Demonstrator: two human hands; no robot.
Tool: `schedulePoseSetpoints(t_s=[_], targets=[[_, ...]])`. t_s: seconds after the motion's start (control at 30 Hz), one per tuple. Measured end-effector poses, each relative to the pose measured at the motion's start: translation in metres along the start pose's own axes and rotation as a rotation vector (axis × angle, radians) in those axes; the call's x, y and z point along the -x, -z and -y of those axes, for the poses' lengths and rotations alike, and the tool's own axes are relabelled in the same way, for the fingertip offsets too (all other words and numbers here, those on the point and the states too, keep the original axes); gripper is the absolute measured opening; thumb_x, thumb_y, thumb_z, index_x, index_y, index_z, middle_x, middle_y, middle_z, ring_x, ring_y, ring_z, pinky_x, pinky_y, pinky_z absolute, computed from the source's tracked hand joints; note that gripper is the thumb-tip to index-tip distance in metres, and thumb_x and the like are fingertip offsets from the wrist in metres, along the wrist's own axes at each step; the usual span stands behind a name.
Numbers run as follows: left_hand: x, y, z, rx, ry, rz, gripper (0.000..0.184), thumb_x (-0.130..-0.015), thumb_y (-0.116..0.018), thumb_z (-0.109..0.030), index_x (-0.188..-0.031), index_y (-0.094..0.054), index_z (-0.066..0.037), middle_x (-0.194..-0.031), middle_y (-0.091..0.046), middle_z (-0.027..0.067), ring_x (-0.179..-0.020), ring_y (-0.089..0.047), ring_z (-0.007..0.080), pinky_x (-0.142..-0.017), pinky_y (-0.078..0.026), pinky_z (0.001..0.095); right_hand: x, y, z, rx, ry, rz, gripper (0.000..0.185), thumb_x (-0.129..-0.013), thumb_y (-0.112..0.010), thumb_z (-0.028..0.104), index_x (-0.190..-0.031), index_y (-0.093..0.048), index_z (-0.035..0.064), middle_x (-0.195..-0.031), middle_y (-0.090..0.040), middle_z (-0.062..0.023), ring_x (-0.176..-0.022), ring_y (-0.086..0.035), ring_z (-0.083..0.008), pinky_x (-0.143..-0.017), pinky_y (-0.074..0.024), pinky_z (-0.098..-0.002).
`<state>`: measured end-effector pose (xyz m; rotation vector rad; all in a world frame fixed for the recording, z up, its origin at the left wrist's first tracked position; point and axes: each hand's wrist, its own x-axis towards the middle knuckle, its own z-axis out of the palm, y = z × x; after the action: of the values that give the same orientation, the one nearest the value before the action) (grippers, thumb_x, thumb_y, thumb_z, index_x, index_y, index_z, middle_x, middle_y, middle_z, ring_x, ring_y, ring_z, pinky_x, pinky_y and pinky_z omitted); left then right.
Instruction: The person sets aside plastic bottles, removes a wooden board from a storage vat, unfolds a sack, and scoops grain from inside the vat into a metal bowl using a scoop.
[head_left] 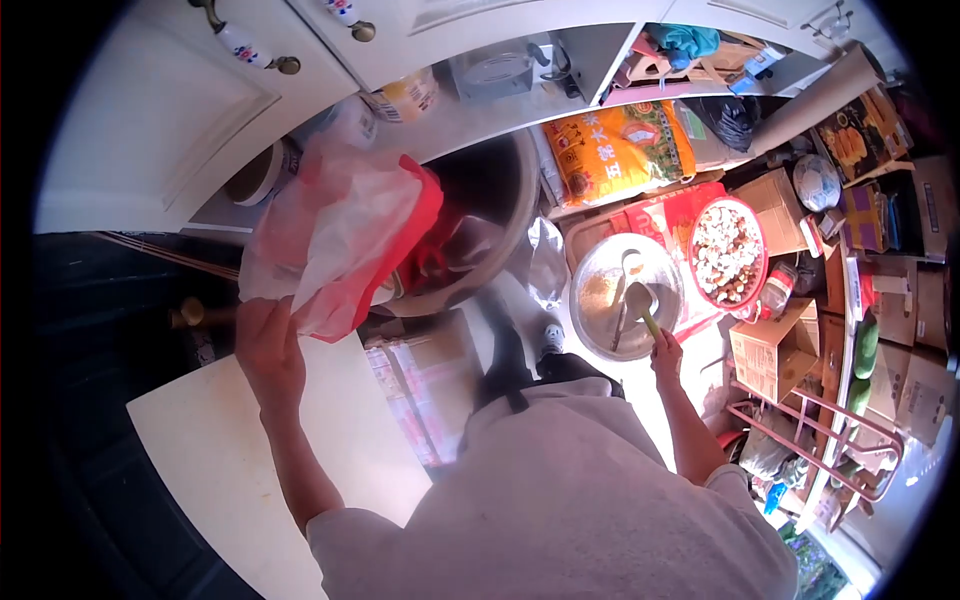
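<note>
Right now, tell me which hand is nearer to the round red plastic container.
The right hand: it is close, just short of the container; the left hand is far leftward, holding a red-and-white plastic bag.

White panelled cabinet doors (150, 120) with floral porcelain handles (243, 46) rise beyond the left hand (270, 350), an open white shelf (455, 125) running beneath them. A smooth white tabletop (290, 440) spreads on the near side of that hand; a dark, panel-like surface (90, 400) lies to its left. Right of the right hand (667, 358) stands a pinkish tubular metal rack (800, 445). Strong light washes out the pale floor (640, 405) just beside this hand.
</note>
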<state>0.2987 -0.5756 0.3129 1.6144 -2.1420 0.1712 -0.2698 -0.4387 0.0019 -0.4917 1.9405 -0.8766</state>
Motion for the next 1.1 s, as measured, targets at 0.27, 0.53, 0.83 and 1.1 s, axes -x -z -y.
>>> schedulePoseSetpoints(t_s=[0.27,0.53,0.83,1.1], targets=[[-0.020,0.037,-0.024,-0.257,-0.089,-0.011,0.014,-0.085,-0.060,0.001,-0.099,-0.064,0.001,-0.097,-0.058,0.0128,-0.092,-0.058,0.0293,-0.080,-0.050,0.0348,0.008,0.030,-0.056,-0.065,-0.074,-0.067,0.032,-0.095,-0.053,0.024,-0.120,-0.058,0.0044,-0.062,-0.043,0.0053,-0.047,-0.038,-0.0037,-0.039,-0.0289,-0.0208],[-0.046,0.065,-0.047,-0.232,-0.144,-0.039,0.023,-0.085,-0.059,0.002,-0.108,-0.062,0.003,-0.097,-0.058,0.0143,-0.090,-0.059,0.0297,-0.079,-0.048,0.0344,0.021,0.060,-0.115,-0.219,-0.227,-0.127,0.030,-0.095,-0.053,0.025,-0.117,-0.061,0.0062,-0.058,-0.043,0.0041,-0.044,-0.038,-0.0052,-0.037,-0.0286,-0.0220],[-0.028,0.077,-0.055,-0.218,-0.103,-0.071,0.018,-0.086,-0.059,0.000,-0.104,-0.062,0.004,-0.100,-0.059,0.0137,-0.090,-0.059,0.0279,-0.079,-0.048,0.0325,0.021,0.089,-0.156,-0.303,-0.248,-0.042,0.029,-0.095,-0.052,0.026,-0.115,-0.061,0.0072,-0.062,-0.045,0.0036,-0.044,-0.038,-0.0055,-0.036,-0.0287,-0.0217],[0.001,0.079,-0.076,-0.202,-0.059,-0.072,0.017,-0.088,-0.059,-0.001,-0.104,-0.062,0.002,-0.102,-0.059,0.0132,-0.093,-0.059,0.0290,-0.081,-0.049,0.0330,0.011,0.108,-0.184,-0.301,-0.234,-0.027,0.026,-0.095,-0.052,0.027,-0.112,-0.061,0.0086,-0.062,-0.045,0.0034,-0.044,-0.039,-0.0059,-0.036,-0.0292,-0.0214]])
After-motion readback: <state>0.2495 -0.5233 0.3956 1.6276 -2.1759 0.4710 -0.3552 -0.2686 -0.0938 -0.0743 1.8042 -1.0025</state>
